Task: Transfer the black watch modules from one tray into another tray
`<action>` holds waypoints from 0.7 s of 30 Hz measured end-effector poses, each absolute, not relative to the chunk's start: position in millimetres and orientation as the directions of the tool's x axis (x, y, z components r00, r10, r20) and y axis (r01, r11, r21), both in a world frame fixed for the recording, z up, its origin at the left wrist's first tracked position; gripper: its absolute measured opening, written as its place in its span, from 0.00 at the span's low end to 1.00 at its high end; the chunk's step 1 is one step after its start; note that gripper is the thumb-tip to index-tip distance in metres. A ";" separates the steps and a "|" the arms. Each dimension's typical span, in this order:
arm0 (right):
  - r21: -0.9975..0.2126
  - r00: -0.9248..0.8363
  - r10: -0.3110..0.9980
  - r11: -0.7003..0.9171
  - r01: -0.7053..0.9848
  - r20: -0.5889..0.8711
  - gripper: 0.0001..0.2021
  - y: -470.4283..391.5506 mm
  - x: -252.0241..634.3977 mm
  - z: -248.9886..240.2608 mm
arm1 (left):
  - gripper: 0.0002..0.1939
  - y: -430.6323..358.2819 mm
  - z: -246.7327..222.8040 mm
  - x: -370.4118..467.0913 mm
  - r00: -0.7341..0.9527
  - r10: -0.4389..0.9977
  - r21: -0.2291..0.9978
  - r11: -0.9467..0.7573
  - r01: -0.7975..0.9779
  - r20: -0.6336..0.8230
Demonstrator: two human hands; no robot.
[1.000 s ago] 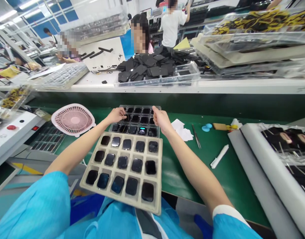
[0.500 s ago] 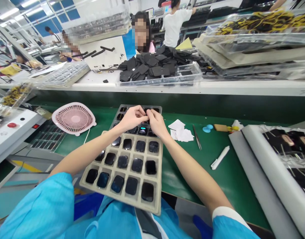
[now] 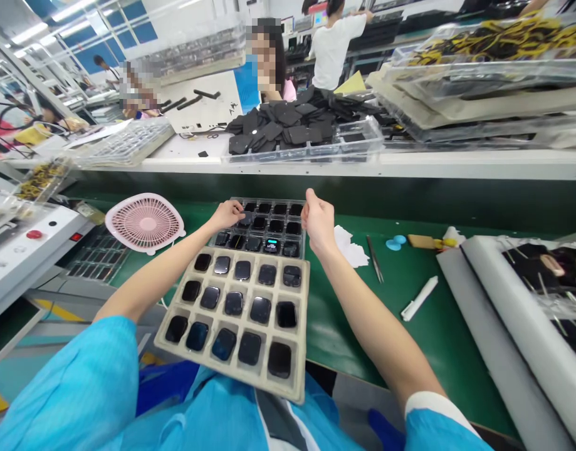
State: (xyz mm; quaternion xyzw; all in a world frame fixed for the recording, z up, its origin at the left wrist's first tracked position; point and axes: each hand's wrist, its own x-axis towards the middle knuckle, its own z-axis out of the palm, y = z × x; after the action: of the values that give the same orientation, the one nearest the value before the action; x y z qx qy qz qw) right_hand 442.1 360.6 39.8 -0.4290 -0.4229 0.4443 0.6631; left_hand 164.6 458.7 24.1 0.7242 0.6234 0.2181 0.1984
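My left hand [image 3: 227, 215] is at the left side of a clear plastic tray [image 3: 303, 232], its fingertips closed on the edge of a dark watch face [image 3: 244, 219] that sits slightly tilted over a compartment. Off the tray's right edge, my right hand [image 3: 318, 220] is raised with curled fingers and the thumb up; whatever it pinches, if anything, is hidden. One watch face [image 3: 271, 245] in the clear tray shows a lit display with a green bar. Nearer my body, a beige tray [image 3: 301, 369] holds rows of dark watch faces, overlapping the clear tray's front.
A pink fan-shaped grille [image 3: 145, 223] lies left. To the right are crumpled white paper [image 3: 351, 247], tweezers [image 3: 375, 259], a white pen [image 3: 419, 299] and blue discs [image 3: 395, 242]. Black square pieces [image 3: 288, 119] are heaped on the shelf. Grey foam-edged trays [image 3: 499, 326] border the right.
My hands have parted from over the clear tray. The left moved left to a compartment, and the right moved right, past the tray's edge and in front of some white paper.
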 end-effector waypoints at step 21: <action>-0.965 0.126 0.980 0.174 -0.197 0.151 0.35 356.1 433.7 33.4 | 0.13 401.6 25.8 139.3 0.312 0.937 0.371 -0.238 0.898 -0.155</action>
State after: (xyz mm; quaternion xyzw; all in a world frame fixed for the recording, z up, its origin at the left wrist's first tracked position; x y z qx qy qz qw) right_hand 433.7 356.1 33.4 -0.4291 -0.4563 0.4783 0.6155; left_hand 139.3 401.6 25.8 0.7851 0.5843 0.0497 0.1993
